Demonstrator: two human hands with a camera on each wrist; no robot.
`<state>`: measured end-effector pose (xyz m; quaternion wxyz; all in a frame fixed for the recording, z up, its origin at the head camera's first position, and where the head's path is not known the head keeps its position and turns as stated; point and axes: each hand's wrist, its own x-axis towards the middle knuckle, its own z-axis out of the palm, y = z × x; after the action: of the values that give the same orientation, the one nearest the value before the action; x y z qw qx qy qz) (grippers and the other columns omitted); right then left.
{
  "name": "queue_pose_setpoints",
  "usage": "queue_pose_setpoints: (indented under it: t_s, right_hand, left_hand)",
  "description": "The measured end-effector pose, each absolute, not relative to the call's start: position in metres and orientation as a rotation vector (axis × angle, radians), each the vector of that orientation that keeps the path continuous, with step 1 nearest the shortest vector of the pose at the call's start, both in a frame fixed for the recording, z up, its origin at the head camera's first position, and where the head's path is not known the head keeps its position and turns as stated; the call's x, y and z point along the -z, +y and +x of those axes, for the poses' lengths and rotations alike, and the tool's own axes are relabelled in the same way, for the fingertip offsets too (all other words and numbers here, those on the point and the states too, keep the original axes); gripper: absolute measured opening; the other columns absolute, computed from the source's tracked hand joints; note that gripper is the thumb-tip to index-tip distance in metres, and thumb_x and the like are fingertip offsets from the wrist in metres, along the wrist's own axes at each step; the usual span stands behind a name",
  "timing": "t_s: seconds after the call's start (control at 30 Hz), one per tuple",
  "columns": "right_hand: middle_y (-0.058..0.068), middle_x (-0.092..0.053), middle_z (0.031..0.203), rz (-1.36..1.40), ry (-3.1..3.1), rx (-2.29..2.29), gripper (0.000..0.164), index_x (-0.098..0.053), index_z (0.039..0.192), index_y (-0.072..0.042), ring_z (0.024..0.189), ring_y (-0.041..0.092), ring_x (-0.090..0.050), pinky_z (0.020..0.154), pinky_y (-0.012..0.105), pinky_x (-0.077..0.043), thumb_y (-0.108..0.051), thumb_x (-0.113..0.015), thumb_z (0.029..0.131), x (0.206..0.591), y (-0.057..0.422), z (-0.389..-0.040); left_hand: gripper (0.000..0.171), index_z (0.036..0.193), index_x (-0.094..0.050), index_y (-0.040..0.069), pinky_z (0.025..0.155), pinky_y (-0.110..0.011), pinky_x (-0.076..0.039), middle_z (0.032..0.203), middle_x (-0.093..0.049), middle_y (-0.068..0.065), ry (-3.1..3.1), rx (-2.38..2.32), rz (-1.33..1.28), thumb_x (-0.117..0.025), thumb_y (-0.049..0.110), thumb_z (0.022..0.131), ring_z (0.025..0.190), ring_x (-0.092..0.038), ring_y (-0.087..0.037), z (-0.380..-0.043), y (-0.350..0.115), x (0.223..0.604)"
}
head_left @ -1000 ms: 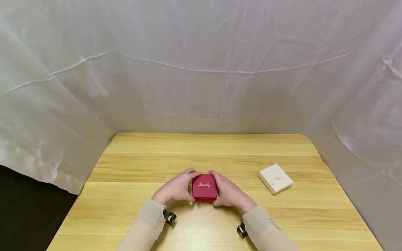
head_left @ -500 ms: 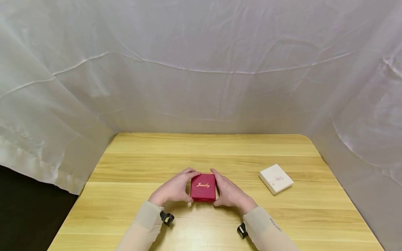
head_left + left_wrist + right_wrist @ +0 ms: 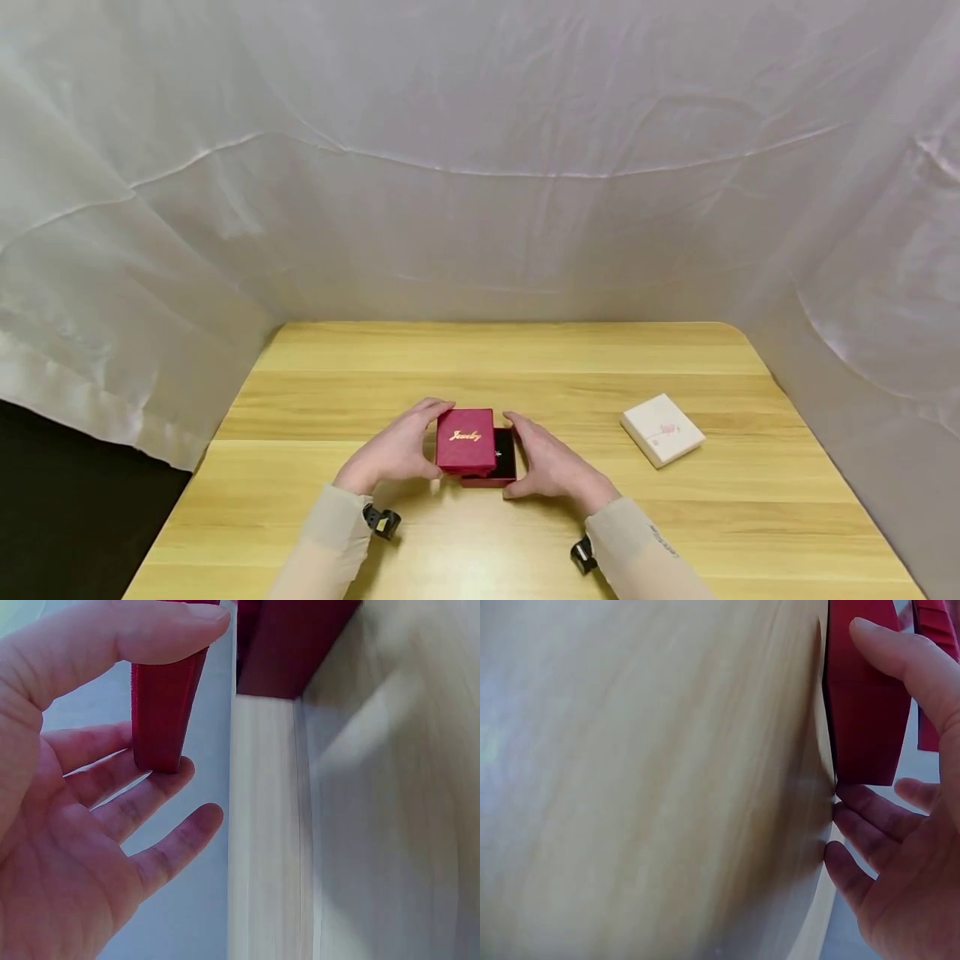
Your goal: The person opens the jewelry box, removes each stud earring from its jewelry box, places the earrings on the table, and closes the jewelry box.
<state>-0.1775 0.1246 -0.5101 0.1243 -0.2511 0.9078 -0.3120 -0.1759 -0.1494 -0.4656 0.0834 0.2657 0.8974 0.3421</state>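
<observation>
A red lid [image 3: 465,440] with gold "Jewelry" lettering is lifted off its jewelry box base [image 3: 489,482] and overlaps the base's left part in the head view. My left hand [image 3: 393,446] pinches the lid between thumb and fingers; the left wrist view shows the lid [image 3: 161,712] raised apart from the base [image 3: 289,649]. Black lining and a small silvery piece [image 3: 498,454] show inside the base. With thumb at the front and fingers at the back, my right hand [image 3: 555,462] holds the base [image 3: 866,712] on the table.
A white square box [image 3: 663,429] with a pink flower print lies at the right of the wooden table [image 3: 360,354]. Pale cloth [image 3: 480,167] hangs behind the table and at both sides.
The lid has come off the base and moved left and up with my left hand, uncovering the black inside. My right hand has stayed nearly in place at the base.
</observation>
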Motion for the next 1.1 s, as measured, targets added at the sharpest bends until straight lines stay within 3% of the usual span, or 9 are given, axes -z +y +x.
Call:
queue_pose_setpoints:
  t_s: [0.2, 0.4, 0.87, 1.1]
  right_hand:
    - [0.014, -0.042, 0.147, -0.777, 2.661, 0.925, 0.103, -0.036, 0.148, -0.005, 0.134, 0.030, -0.040, 0.110, 0.047, -0.033, -0.034, -0.091, 0.066, 0.509, 0.125, -0.177]
    - [0.010, -0.048, 0.141, -0.798, 2.660, 0.962, 0.094, -0.043, 0.143, -0.005, 0.130, 0.027, -0.044, 0.108, 0.048, -0.036, -0.037, -0.089, 0.068, 0.509, 0.127, -0.177]
    - [0.007, -0.048, 0.140, -0.799, 2.661, 0.958, 0.091, -0.044, 0.143, -0.007, 0.129, 0.025, -0.045, 0.108, 0.046, -0.037, -0.038, -0.089, 0.069, 0.511, 0.125, -0.177]
    - [0.007, -0.049, 0.138, -0.800, 2.660, 0.971, 0.090, -0.045, 0.141, -0.007, 0.128, 0.025, -0.046, 0.108, 0.046, -0.037, -0.037, -0.089, 0.068, 0.511, 0.125, -0.177]
  left_hand:
    - [0.093, 0.142, -0.047, 0.003, 0.101, -0.049, -0.044, 0.137, -0.050, -0.005, 2.727, -1.079, 0.735, -0.090, 0.004, 0.060, 0.122, -0.050, -0.027, -0.182, -0.168, 0.468]
    - [0.094, 0.142, -0.045, -0.003, 0.099, -0.053, -0.045, 0.136, -0.052, -0.012, 2.764, -1.128, 0.642, -0.090, 0.006, 0.060, 0.121, -0.052, -0.033, -0.191, -0.191, 0.469]
    - [0.095, 0.141, -0.044, -0.008, 0.098, -0.058, -0.042, 0.135, -0.051, -0.022, 2.834, -1.097, 0.461, -0.092, 0.010, 0.061, 0.120, -0.050, -0.040, -0.217, -0.236, 0.476]
    - [0.094, 0.142, -0.042, -0.007, 0.104, -0.063, -0.032, 0.138, -0.048, -0.026, 2.792, -1.102, 0.335, -0.092, 0.018, 0.066, 0.124, -0.046, -0.043, -0.226, -0.251, 0.482]
